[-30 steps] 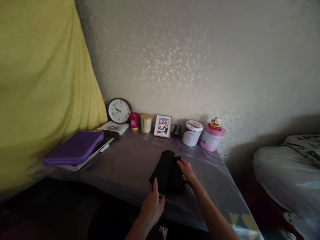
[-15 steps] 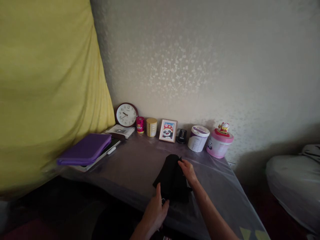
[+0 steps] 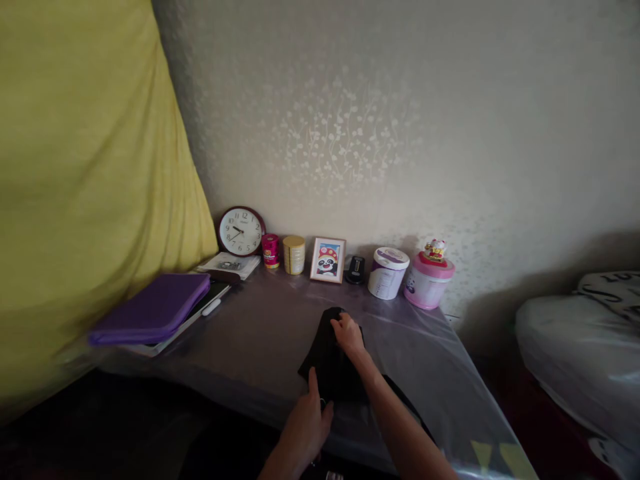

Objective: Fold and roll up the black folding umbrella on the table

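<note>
The right hand pinches black fabric; below that grip, the left hand presses its near end, index finger extended.

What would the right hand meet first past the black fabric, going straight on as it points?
Probably the yellow-lidded can, though the right hand might pass between it and the framed panda picture; one view leaves depth unclear.
</note>
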Demonstrator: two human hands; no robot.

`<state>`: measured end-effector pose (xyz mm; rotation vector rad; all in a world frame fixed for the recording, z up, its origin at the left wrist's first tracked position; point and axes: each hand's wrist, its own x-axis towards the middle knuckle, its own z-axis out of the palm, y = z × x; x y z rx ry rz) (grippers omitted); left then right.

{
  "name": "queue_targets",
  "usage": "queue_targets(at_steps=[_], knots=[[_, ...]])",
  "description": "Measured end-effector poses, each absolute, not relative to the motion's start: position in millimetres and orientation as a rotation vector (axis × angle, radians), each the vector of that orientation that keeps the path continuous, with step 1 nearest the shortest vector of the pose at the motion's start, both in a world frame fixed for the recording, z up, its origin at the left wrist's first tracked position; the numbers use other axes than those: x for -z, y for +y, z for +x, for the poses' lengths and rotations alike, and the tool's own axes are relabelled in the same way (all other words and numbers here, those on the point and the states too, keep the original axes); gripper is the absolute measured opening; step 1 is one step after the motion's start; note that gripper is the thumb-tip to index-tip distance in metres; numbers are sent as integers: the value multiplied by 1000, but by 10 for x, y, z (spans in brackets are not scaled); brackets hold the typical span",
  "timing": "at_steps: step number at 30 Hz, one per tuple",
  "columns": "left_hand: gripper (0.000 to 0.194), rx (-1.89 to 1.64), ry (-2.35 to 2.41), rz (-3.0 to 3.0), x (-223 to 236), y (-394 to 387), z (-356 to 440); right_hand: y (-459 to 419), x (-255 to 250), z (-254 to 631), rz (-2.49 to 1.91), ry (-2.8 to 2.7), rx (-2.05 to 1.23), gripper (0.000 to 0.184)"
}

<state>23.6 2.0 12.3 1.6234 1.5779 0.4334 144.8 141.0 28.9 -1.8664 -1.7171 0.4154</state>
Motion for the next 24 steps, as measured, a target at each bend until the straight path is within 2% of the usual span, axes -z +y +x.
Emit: queue_targets(at_steps=[8,16,20,24], knots=[[70,-375,1624,1640,-139,14,266,1314,-359,1311,-1991,-1858,-293,25],[67,-371,1687,1699,-39,13,266,1130,-325,1137,-1866,-2102,-101,21],[73,-431,1754,1719,-44,-29,272,1045,-240,1117,-1687,-2186,86,17],[81,-512,1726,1746,-92,-72,269,986,-206,1144,-1623,-2206,112,18]])
